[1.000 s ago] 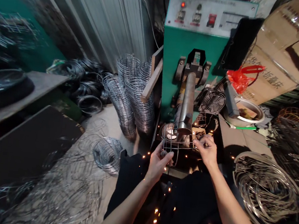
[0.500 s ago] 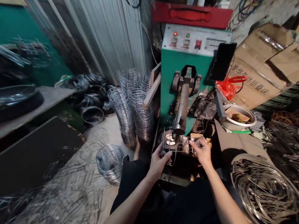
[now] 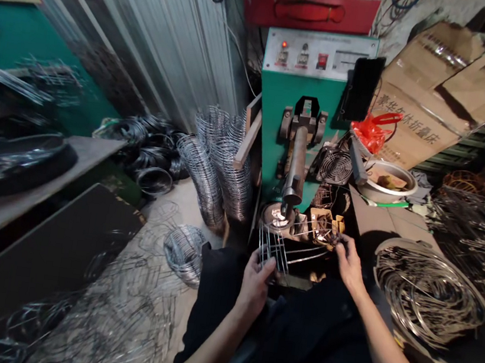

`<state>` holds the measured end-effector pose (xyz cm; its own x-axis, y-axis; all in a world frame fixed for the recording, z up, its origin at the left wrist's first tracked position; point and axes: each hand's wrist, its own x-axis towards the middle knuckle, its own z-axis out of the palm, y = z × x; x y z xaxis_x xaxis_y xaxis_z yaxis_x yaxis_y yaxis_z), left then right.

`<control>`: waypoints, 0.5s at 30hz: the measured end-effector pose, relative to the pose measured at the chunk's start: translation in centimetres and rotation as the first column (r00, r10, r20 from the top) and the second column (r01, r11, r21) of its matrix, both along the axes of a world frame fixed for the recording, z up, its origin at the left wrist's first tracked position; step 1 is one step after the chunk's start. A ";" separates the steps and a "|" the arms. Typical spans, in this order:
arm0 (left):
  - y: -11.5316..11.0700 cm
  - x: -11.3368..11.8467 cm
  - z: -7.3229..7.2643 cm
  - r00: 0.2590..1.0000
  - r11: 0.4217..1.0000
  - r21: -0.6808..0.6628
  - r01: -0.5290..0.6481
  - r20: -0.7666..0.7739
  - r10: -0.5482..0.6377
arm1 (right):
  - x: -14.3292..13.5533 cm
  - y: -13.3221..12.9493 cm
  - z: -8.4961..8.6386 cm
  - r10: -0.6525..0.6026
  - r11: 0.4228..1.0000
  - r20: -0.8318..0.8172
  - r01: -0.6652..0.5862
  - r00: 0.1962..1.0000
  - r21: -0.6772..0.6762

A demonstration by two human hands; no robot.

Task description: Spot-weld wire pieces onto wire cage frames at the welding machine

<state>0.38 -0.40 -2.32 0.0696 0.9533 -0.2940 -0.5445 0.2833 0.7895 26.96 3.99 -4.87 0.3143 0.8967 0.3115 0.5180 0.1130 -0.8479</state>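
Both hands have shifted since half a second ago: the left hand (image 3: 256, 284) has drawn the wire frame (image 3: 276, 248) nearer to the person, and the right hand (image 3: 349, 264) has swung outward, away from its grid. Now the frame lies in front of the steel cylinder (image 3: 296, 173) of the green machine (image 3: 274, 108), on the person's side of its lower end. It sits between the two hands, with the left much the nearer.

Left thumb and fingers pinch the frame's near left part, where crossing wires form a close grid; some of these slant toward the machine. From the grid, longer wires run out to the right, so this longer reach points across the body toward the right fingertips. Those are bent near the small carton (image 3: 340, 223) and some dark pieces (image 3: 331, 237); whether they pinch one, or touch the wire ends, cannot be told.
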 end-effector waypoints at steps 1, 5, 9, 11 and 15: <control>-2.2 -0.6 -0.3 0.999 0.998 -0.050 0.034 0.036 -0.032 | 0.5 -1.5 -0.1 0.010 0.999 0.025 -0.009 1.000 -0.051; -7.9 -6.2 -0.5 0.935 0.954 -0.040 0.298 -0.190 -0.300 | 0.8 -5.3 1.0 0.200 0.954 0.029 -0.188 0.979 -0.235; -3.2 -9.8 0.4 0.660 0.918 0.064 0.392 -0.715 -0.232 | -2.1 -3.9 1.8 0.512 0.767 -0.020 -0.468 0.859 -0.438; 0.8 -8.4 0.1 0.585 0.872 0.120 0.475 -0.783 -0.211 | -4.1 -2.6 1.5 0.556 0.747 0.047 -0.474 0.830 -0.467; 5.4 -3.6 -1.8 0.290 0.753 0.205 0.625 -0.957 0.019 | -6.7 -2.2 -0.1 0.428 0.863 0.264 -0.304 0.865 -0.402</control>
<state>-3.19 5.04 -4.17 0.4033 0.9125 0.0679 0.5908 -0.3163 0.7422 20.30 1.74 -5.01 -0.1255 0.9921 -0.0049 0.7526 0.0920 -0.6520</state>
